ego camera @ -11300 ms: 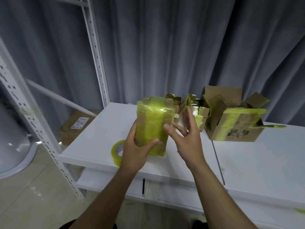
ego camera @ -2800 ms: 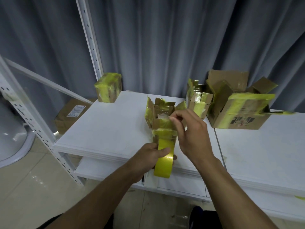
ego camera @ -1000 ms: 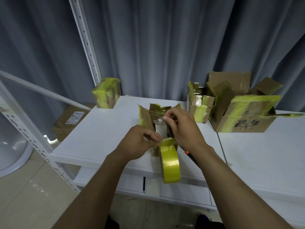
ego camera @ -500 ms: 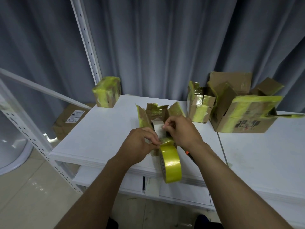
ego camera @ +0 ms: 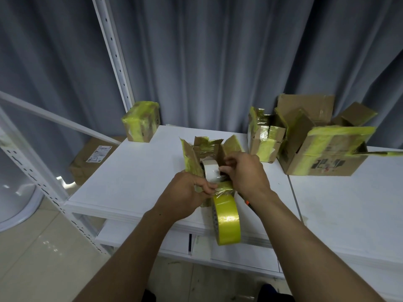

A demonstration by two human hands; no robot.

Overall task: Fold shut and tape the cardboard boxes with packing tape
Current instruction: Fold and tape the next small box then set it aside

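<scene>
A small open cardboard box (ego camera: 192, 158) with yellow-taped flaps stands upright near the front of the white table (ego camera: 139, 171). A white roll (ego camera: 209, 171) sits inside it. My left hand (ego camera: 185, 195) pinches the crinkled tape strip at the box's front wall. From that strip a yellow packing tape roll (ego camera: 226, 219) hangs over the table edge. My right hand (ego camera: 245, 174) curls its fingers over the box's near right flap, fingertips by the white roll. The box's front wall is hidden behind both hands.
A fully taped box (ego camera: 141, 120) sits at the table's back left corner. Another small open box (ego camera: 265, 138) and a large open box (ego camera: 322, 151) stand at the back right. An orange-handled tool (ego camera: 247, 202) peeks out under my right wrist. A white shelf post (ego camera: 113, 59) rises at the left.
Since a second ago the box's flaps have spread wider and the white roll inside shows more. My right hand has slid slightly right. Earlier, the taped box was set at the back left.
</scene>
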